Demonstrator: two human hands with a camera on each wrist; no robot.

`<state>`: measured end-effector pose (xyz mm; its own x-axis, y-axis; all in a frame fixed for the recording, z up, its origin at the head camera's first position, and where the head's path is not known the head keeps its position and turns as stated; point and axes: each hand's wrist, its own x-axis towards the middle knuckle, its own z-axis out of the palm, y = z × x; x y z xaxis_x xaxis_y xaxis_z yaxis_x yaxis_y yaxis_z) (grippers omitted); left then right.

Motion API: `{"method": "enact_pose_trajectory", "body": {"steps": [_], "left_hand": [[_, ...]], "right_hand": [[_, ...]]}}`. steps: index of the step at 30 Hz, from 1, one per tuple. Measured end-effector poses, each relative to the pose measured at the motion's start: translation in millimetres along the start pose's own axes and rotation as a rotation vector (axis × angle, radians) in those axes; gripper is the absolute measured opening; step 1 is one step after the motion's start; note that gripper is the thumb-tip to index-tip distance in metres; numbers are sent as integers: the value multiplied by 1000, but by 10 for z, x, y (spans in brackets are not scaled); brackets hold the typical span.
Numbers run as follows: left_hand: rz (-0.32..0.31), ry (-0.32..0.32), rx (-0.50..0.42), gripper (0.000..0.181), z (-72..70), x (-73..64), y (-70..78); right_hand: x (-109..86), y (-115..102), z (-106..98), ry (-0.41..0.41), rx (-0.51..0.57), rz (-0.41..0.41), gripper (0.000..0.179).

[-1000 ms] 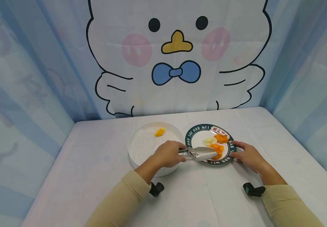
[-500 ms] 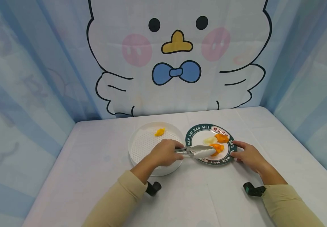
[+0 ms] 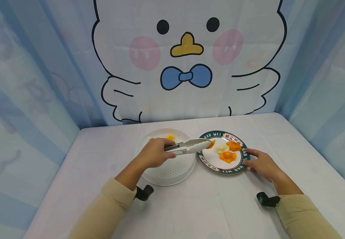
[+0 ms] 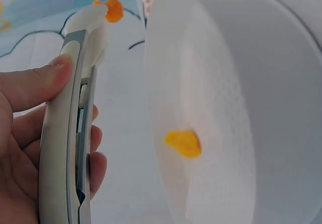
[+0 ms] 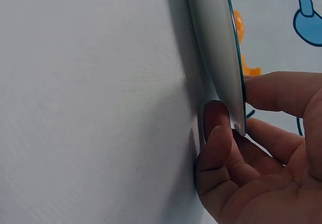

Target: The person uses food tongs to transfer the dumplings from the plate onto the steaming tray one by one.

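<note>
In the head view my left hand [image 3: 154, 153] grips metal tongs [image 3: 188, 146] with white tips, held over the round white steamer tray [image 3: 169, 181]. The tips pinch an orange dumpling-like piece [image 3: 211, 144] at the left side of the plate [image 3: 214, 168]. A yellow piece [image 3: 170, 137] lies in the tray, partly hidden by the tongs; the left wrist view shows this yellow piece [image 4: 184, 143] fully. Two orange pieces [image 3: 228, 157] and a pale piece [image 3: 221, 148] lie on the plate. My right hand [image 5: 266, 168] pinches the plate's right rim, fingers on both faces.
A white cloth [image 3: 196, 209] covers the table, with its back edge against a curtain [image 3: 184, 99] printed with a cartoon bird. Tray and plate stand side by side, nearly touching. Black wrist cameras [image 3: 144, 193] sit at both cuffs.
The left hand and tongs have moved left and up, away from the lower pieces, carrying one orange piece to the plate's left side. The right hand stays on the rim.
</note>
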<state>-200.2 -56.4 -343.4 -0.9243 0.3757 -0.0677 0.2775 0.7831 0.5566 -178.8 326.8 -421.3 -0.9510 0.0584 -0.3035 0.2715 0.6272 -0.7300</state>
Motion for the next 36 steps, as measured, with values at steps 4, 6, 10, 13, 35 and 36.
{"method": "enact_pose_trajectory", "body": {"steps": [4,6,10,13,35,36], "left_hand": [[-44,40,-14,47,-127,-28,-113],[-61,49,-23,48,-180,-38,-170],[-106,57,-29,49,-255,-38,-289],[-138,63,-32,49,-294,-38,-369],[-251,51,-18,48,-223,-32,-705],[-252,52,-15,48,-214,-31,-707]], "right_hand": [[-8,-29,-10,-3,-8,5,73],[-8,-34,-12,-5,-11,6,73],[-12,-34,-11,-5,-9,8,73],[-13,-33,-8,-3,-6,6,73],[-15,-28,-6,-1,-1,-3,72],[-14,-29,-5,-1,1,-2,72]]}}
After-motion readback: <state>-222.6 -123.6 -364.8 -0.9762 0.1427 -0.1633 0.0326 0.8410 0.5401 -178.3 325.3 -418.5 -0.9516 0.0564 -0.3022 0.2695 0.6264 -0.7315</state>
